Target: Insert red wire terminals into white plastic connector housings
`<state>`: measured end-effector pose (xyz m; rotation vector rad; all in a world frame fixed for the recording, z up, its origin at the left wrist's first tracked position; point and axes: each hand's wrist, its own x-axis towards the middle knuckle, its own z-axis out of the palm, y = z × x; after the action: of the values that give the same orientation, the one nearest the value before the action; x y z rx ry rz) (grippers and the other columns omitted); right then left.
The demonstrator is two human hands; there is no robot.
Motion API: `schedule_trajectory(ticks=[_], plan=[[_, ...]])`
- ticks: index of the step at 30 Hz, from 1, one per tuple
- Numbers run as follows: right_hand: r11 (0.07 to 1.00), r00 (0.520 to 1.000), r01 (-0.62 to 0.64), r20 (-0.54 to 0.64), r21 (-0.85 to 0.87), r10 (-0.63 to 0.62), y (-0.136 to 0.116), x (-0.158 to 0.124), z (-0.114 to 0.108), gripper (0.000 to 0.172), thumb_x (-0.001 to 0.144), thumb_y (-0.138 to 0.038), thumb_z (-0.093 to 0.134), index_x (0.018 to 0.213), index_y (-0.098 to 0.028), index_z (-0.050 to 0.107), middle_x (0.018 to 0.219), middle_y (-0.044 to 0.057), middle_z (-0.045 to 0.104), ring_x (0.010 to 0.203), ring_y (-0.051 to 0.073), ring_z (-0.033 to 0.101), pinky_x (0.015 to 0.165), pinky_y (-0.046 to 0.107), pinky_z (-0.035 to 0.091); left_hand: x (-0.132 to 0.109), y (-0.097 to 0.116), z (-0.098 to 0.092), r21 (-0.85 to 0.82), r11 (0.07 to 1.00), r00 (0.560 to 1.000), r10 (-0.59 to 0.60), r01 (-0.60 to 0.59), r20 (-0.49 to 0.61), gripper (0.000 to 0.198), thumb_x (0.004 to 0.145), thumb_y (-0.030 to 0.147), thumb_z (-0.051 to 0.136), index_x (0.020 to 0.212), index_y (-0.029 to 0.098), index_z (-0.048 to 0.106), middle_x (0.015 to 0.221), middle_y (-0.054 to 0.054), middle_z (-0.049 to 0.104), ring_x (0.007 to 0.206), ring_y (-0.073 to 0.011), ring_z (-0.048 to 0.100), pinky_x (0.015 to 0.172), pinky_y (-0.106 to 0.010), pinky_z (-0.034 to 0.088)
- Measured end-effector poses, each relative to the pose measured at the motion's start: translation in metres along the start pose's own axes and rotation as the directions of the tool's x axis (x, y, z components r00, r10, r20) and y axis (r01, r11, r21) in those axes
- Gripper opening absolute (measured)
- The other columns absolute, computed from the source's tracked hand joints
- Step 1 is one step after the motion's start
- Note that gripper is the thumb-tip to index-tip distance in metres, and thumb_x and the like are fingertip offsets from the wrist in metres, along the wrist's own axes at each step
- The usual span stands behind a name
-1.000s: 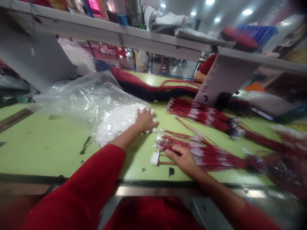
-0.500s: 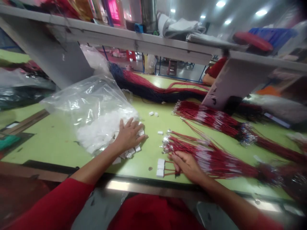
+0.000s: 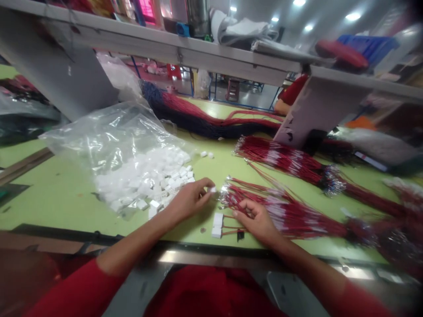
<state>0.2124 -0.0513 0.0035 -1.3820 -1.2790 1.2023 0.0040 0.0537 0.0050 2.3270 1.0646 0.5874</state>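
My left hand [image 3: 190,200] pinches a small white plastic connector [image 3: 212,189] just right of a pile of white connectors [image 3: 148,182] spilling from a clear plastic bag [image 3: 109,136]. My right hand [image 3: 259,220] rests with curled fingers on a bundle of red wires [image 3: 284,211] with metal terminals, its fingertips closed on wire ends. Two white connectors with red wires fitted [image 3: 217,224] lie on the green table [image 3: 66,193] between my hands.
More red wire bundles [image 3: 287,160] lie to the right, and a long red and dark cable bundle [image 3: 205,121] runs across the back. A grey shelf [image 3: 198,53] on slanted supports overhangs the table. A person in red [image 3: 287,94] sits beyond it.
My left hand left the connector pile, moved right and now pinches one connector. My right hand's fingers curled onto the wire ends. The camera shifted slightly.
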Motion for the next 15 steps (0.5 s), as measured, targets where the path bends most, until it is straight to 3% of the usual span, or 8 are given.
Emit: schedule_trajectory(ticks=[3,6,9,15], plan=[[0.999,0.999,0.028,0.026,-0.03,-0.027,-0.002,-0.002,-0.001,0.03,0.076,-0.041,0.071,0.068,-0.018,0.053,0.059,-0.005,0.047,0.053,0.008,0.04,0.05,0.021,0.03,-0.034,0.015,0.003,-0.394,0.914,0.995,-0.097,0.099,0.024,0.018,0.087,0.03,0.058,0.101,0.019,0.064,0.072,-0.003,0.072,0.059,-0.0151,0.065,0.055,-0.025,0.048],[0.997,0.995,0.048,0.088,-0.056,-0.043,0.0,-0.004,-0.003,0.028,0.078,-0.041,0.069,0.069,-0.018,0.056,0.057,-0.005,0.046,0.05,0.008,0.039,0.047,0.021,0.03,-0.053,0.026,0.014,-0.607,0.769,0.973,-0.227,0.2,0.033,0.022,0.081,0.03,0.067,0.1,0.02,0.065,0.068,-0.001,0.071,0.057,-0.0149,0.065,0.053,-0.024,0.05],[0.997,0.99,0.06,0.135,-0.055,-0.052,0.003,-0.007,-0.003,0.026,0.08,-0.041,0.068,0.073,-0.018,0.061,0.061,-0.002,0.054,0.053,0.01,0.047,0.049,0.022,0.036,-0.058,0.029,0.025,-0.707,0.679,0.962,-0.274,0.197,0.006,0.026,0.076,0.03,0.072,0.1,0.018,0.069,0.069,-0.002,0.071,0.059,-0.0153,0.065,0.054,-0.025,0.052],[0.993,0.988,0.085,0.137,-0.08,-0.073,0.002,-0.008,-0.002,0.02,0.079,-0.033,0.067,0.069,-0.017,0.062,0.061,-0.001,0.056,0.055,0.011,0.05,0.05,0.022,0.038,-0.063,0.026,0.029,-0.764,0.625,0.961,-0.274,0.157,-0.027,0.025,0.073,0.029,0.076,0.095,0.018,0.075,0.092,-0.008,0.076,0.078,-0.0207,0.073,0.068,-0.03,0.061]])
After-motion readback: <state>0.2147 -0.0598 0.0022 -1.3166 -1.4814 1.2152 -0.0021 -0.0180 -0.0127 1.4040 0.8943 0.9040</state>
